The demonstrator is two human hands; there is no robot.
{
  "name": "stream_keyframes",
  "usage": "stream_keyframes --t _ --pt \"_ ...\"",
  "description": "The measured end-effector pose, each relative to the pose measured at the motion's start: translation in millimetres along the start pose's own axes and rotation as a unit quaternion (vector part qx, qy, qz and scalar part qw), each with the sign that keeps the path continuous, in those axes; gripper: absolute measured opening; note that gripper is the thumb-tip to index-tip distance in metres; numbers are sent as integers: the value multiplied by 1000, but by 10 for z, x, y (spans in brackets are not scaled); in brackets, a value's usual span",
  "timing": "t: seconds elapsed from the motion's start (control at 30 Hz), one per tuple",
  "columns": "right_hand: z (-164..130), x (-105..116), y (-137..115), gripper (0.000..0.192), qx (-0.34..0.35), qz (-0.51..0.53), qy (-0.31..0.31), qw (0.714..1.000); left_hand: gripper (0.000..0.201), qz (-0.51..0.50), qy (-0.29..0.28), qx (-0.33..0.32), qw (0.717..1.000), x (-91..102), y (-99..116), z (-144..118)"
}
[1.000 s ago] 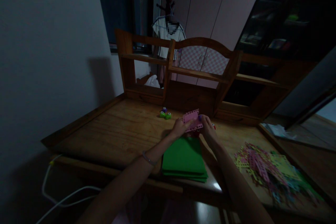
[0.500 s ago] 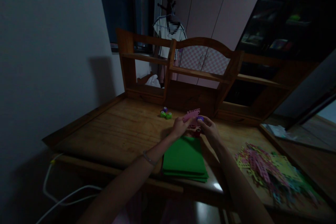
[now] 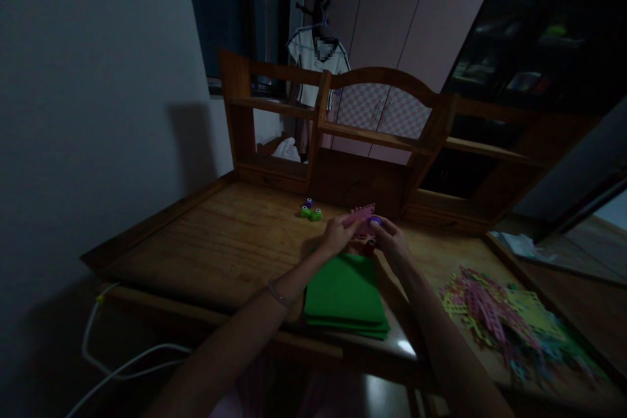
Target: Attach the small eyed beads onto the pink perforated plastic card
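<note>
My left hand (image 3: 337, 235) is closed on a pink foam piece (image 3: 361, 214) with a notched, holed edge, raised above the wooden desk. Against that piece's right side, the fingers of my right hand (image 3: 393, 240) pinch a small purple piece (image 3: 375, 220). Below my hands sits a dark red piece (image 3: 369, 247), partly hidden; whether it touches my fingers I cannot tell. A stack of green foam sheets (image 3: 343, 290) lies just in front of it, under my forearms. Farther back stand two small green pieces (image 3: 316, 215) and a purple one (image 3: 308, 202), each with a white eye-like top.
On the desk's right side lies a heap of pink, yellow and green foam cut-outs (image 3: 494, 310). A wooden shelf unit (image 3: 375, 135) rises along the back edge. A white cable (image 3: 91, 333) hangs at the front left. The room is dim.
Both hands keep hold of the pink and purple pieces, with only a slight shift of the fingers. The whole view has moved a little.
</note>
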State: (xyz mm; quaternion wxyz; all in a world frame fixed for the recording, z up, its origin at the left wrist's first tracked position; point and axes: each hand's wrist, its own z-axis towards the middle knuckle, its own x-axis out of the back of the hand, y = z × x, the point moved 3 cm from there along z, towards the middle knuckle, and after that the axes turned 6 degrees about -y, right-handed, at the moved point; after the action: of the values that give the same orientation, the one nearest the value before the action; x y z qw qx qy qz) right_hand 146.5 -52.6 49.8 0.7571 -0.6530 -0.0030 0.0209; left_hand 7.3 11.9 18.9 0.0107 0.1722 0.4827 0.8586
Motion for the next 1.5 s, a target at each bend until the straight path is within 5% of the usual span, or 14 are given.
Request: stream_keyframes --t 0.43,0.67,0.83,1.5 --pt "6 55 22 42 -30 11 23 999 49 -101 -33 58 993 -89 -53 -18" --pt "-41 -63 -65 40 -8 38 -8 999 44 -24 -38 -3 999 -34 12 -10" --pt "-30 -69 -58 39 8 40 -5 999 46 22 -8 9 1000 5 3 -13" --pt "-58 -105 -104 40 14 29 -24 999 45 -12 10 3 1000 34 79 -21"
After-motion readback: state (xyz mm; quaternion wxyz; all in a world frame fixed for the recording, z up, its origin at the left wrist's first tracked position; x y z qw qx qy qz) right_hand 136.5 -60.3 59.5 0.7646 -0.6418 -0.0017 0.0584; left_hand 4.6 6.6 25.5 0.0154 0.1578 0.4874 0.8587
